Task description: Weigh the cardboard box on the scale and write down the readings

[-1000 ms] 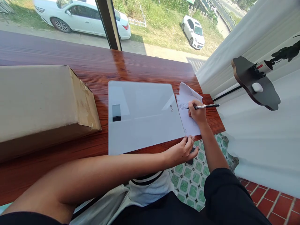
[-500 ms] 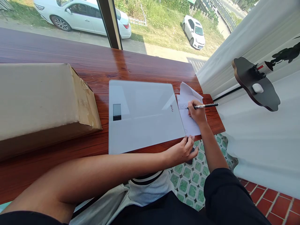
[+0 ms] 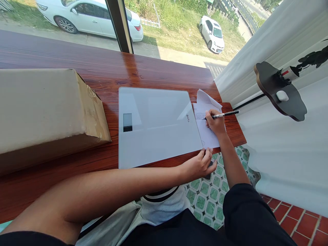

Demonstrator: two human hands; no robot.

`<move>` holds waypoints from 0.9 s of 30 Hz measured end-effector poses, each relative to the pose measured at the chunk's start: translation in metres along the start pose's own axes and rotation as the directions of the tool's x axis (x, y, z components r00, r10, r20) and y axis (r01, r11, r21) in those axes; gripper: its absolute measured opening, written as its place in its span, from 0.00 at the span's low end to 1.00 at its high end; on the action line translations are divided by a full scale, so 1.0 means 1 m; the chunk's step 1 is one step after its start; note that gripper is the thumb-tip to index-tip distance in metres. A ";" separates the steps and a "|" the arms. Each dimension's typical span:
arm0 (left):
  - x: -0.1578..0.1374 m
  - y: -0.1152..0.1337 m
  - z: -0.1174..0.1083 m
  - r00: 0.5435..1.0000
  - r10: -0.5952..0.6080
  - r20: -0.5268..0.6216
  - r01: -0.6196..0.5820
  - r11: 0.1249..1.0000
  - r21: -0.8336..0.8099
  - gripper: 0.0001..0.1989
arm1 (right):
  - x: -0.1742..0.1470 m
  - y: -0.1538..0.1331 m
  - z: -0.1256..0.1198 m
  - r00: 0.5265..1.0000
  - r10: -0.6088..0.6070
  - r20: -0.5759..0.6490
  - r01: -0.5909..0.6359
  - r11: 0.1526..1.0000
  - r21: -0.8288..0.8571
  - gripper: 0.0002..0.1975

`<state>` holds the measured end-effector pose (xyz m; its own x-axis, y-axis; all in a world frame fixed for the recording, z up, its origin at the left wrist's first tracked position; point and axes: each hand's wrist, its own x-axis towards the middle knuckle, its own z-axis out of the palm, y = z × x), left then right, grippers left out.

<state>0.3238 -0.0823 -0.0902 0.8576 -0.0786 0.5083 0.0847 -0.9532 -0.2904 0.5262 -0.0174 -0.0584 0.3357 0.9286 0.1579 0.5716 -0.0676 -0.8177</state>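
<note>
My right hand (image 3: 215,123) is closed on a black-and-clear pen (image 3: 225,114), its tip down on a white sheet of paper (image 3: 208,136) with rows of small writing. The top page is folded back at the far end. My left hand (image 3: 201,163) lies at the table's near edge, fingertips at the paper's near corner, thumb held apart from the fingers. Just behind it, partly hidden, is a dark object (image 3: 208,176) I cannot make out. Left of the paper, and touching or nearly touching it, a flat glass-topped scale (image 3: 159,126) with a small display lies on the table.
A large cardboard box (image 3: 43,109) takes up the left of the reddish wooden table (image 3: 107,80). At right, a dark wavy-edged stand (image 3: 269,82) holds a small pot and a white object before a white curtain (image 3: 287,157). Beyond the window are parked white cars.
The pen's rear end has tilted slightly toward the far side as its tip stays on the paper. My left hand has not visibly moved.
</note>
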 end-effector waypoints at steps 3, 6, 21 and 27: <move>0.000 0.000 0.000 1.000 -0.003 0.001 0.003 1.000 -0.015 0.17 | 0.000 0.003 0.000 1.000 0.009 -0.015 -0.008 1.000 0.017 0.19; 0.000 0.000 0.001 1.000 -0.003 0.002 0.003 1.000 -0.021 0.17 | 0.000 0.004 0.000 0.999 0.024 -0.038 -0.023 0.999 0.026 0.19; 0.001 0.000 -0.001 1.000 -0.005 -0.003 0.005 1.000 -0.023 0.17 | 0.000 0.002 0.000 1.000 -0.001 -0.023 0.000 0.999 -0.038 0.20; 0.001 -0.001 -0.001 1.000 -0.002 0.003 0.002 1.000 -0.004 0.17 | 0.000 0.001 0.000 1.000 0.000 -0.020 0.000 1.000 -0.031 0.20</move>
<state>0.3235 -0.0817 -0.0884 0.8589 -0.0763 0.5064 0.0841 -0.9544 -0.2864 0.5268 -0.0175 -0.0590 0.3508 0.9210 0.1693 0.5947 -0.0794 -0.8000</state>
